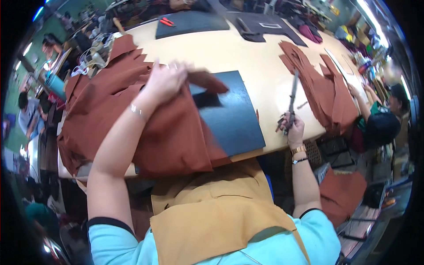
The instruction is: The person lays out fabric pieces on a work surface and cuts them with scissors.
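Note:
My left hand (pixel 167 80) is closed on the upper edge of a rust-brown fabric piece (pixel 176 132), part of a large heap at the left of the table. A flap of that fabric, blurred, hangs to the right of the hand over a dark blue mat (pixel 229 119). On the right, by the table's front edge, my right hand (pixel 295 129) is wrapped round the handles of dark scissors (pixel 293 95). Their blades point away from me and look closed. Yellow-tan fabric (pixel 221 216) lies across my lap and chest.
More rust-brown strips (pixel 316 90) lie stacked at the right, near a co-worker (pixel 384 121) reaching onto the table. Farther back are a dark board (pixel 192 25) with red-handled pliers (pixel 166 21), and dark fabric (pixel 265 26). Rust-brown fabric (pixel 342 194) hangs at lower right.

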`<action>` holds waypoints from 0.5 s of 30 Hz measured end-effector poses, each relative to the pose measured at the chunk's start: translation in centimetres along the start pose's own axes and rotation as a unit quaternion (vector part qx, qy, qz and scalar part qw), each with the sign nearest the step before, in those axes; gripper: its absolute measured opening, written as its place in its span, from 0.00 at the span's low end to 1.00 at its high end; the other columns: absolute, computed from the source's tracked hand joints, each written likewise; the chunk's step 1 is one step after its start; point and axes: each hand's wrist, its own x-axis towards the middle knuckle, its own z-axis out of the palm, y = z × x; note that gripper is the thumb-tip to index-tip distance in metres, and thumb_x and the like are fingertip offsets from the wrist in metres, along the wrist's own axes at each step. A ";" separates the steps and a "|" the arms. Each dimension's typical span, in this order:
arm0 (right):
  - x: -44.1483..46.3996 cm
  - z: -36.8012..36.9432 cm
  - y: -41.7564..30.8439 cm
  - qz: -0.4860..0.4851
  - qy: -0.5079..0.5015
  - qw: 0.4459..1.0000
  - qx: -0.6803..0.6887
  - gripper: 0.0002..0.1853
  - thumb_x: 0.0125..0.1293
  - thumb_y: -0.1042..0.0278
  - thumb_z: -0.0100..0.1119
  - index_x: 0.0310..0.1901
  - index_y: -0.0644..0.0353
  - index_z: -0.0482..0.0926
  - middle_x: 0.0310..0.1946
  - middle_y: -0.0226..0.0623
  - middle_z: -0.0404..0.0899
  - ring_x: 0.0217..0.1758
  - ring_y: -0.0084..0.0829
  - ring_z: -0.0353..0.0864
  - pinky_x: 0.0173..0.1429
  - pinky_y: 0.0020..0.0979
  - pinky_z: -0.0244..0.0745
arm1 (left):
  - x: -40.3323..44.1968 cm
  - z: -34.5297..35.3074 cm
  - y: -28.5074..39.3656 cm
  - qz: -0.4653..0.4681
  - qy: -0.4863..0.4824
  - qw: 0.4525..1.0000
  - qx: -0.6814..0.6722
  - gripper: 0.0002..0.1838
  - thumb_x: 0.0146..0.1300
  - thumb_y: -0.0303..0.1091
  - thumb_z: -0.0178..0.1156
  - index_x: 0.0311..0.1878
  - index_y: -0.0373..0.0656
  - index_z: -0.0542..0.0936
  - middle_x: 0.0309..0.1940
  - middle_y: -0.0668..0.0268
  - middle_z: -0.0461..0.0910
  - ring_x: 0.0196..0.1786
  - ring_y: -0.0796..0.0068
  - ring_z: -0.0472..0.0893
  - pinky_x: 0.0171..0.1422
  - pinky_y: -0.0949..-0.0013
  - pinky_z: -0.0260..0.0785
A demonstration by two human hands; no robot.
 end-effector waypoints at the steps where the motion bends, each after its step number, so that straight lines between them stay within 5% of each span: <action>1: 0.2 -0.1 0.4 -0.006 0.007 0.999 0.046 0.09 0.70 0.66 0.57 0.40 0.66 0.77 0.27 0.31 0.77 0.26 0.18 0.77 0.29 0.20 0.75 | 1.9 0.7 -2.0 -0.048 0.179 0.982 0.017 0.23 0.71 0.42 0.46 0.68 0.55 0.66 0.67 0.58 0.67 0.71 0.59 0.64 0.72 0.30 0.41; 2: 0.2 0.0 0.7 -0.008 0.040 0.996 0.080 0.10 0.69 0.65 0.58 0.40 0.65 0.77 0.28 0.30 0.77 0.28 0.18 0.77 0.29 0.20 0.76 | 2.9 1.6 -3.5 -0.090 0.352 0.931 0.038 0.24 0.71 0.47 0.47 0.69 0.54 0.66 0.66 0.57 0.68 0.70 0.58 0.64 0.71 0.31 0.42; 4: 0.3 -0.6 1.6 -0.033 0.052 0.993 0.097 0.11 0.69 0.64 0.59 0.41 0.65 0.77 0.28 0.29 0.76 0.28 0.19 0.77 0.29 0.21 0.76 | 2.3 -2.1 -3.6 -0.098 0.423 0.895 -0.099 0.30 0.69 0.56 0.49 0.69 0.53 0.64 0.65 0.58 0.69 0.69 0.57 0.67 0.67 0.26 0.47; 5: 0.3 -0.8 1.9 -0.036 0.050 0.991 0.115 0.10 0.69 0.64 0.59 0.41 0.64 0.77 0.29 0.29 0.76 0.27 0.18 0.77 0.30 0.20 0.76 | 0.1 -4.9 -2.5 -0.044 0.428 0.882 -0.190 0.29 0.67 0.56 0.54 0.65 0.50 0.69 0.61 0.58 0.73 0.66 0.57 0.70 0.68 0.36 0.54; 7: 0.4 -0.9 2.0 -0.032 0.049 0.994 0.096 0.10 0.69 0.65 0.59 0.41 0.64 0.77 0.29 0.29 0.76 0.27 0.18 0.76 0.29 0.20 0.76 | -4.7 -7.6 0.6 0.192 0.538 0.718 -0.398 0.15 0.67 0.36 0.56 0.52 0.38 0.77 0.47 0.58 0.81 0.51 0.59 0.79 0.56 0.67 0.70; 11: 0.5 -0.7 1.4 -0.024 0.036 0.998 0.044 0.10 0.69 0.65 0.59 0.40 0.64 0.77 0.28 0.29 0.76 0.26 0.17 0.76 0.28 0.20 0.74 | -16.9 -11.6 9.2 0.454 0.627 0.384 -0.504 0.15 0.63 0.32 0.61 0.53 0.49 0.77 0.56 0.68 0.75 0.63 0.70 0.69 0.66 0.65 0.64; 12: 0.5 -0.8 1.5 -0.026 0.030 0.999 0.028 0.10 0.69 0.65 0.59 0.40 0.64 0.78 0.28 0.28 0.76 0.26 0.17 0.76 0.28 0.20 0.74 | -19.5 -12.8 10.0 0.469 0.634 0.353 -0.504 0.16 0.62 0.30 0.62 0.53 0.51 0.77 0.58 0.71 0.74 0.66 0.73 0.67 0.68 0.65 0.63; 15: 0.5 -1.2 1.8 -0.018 0.038 0.998 0.053 0.10 0.69 0.64 0.59 0.40 0.65 0.78 0.29 0.29 0.76 0.27 0.16 0.75 0.28 0.19 0.73 | -25.5 -13.8 9.3 0.383 0.572 0.448 -0.571 0.19 0.60 0.28 0.60 0.55 0.50 0.75 0.55 0.75 0.74 0.64 0.75 0.68 0.66 0.69 0.64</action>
